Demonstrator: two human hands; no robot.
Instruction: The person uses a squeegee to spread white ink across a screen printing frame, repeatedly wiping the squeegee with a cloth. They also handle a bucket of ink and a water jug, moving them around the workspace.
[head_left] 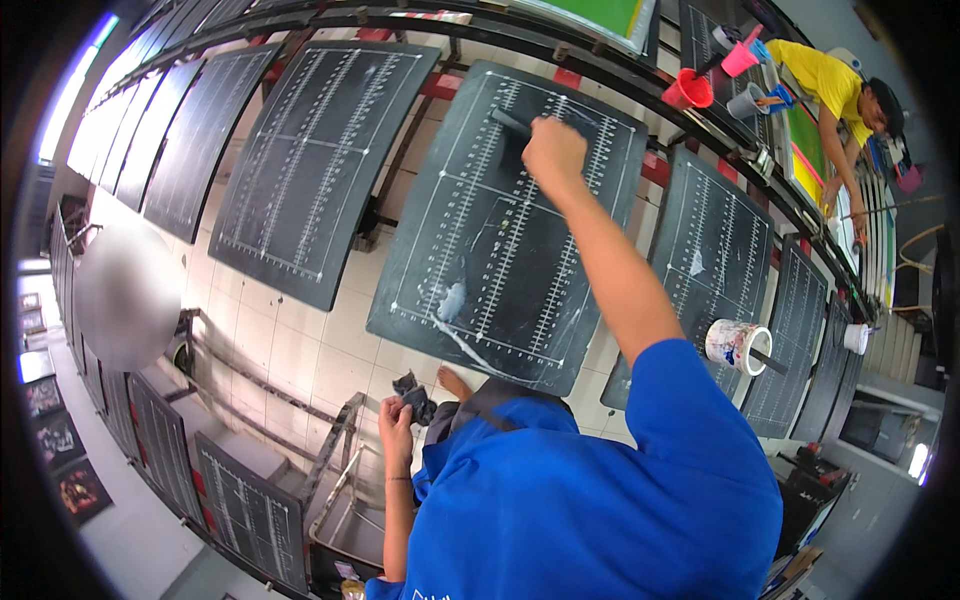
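The right hand (553, 150) is closed around a dark tool (511, 123), which sticks out of the fist toward ten o'clock and lies on the upper part of the dark ruled board (470, 290). The board fills the middle of the view, smeared with white toward six o'clock. The left hand (395, 418), at seven o'clock from the board, grips a dark rag (417, 398) bunched just above the fingers. A stained cup (738, 346) sits at three o'clock. Another person (835, 85) works at one o'clock.
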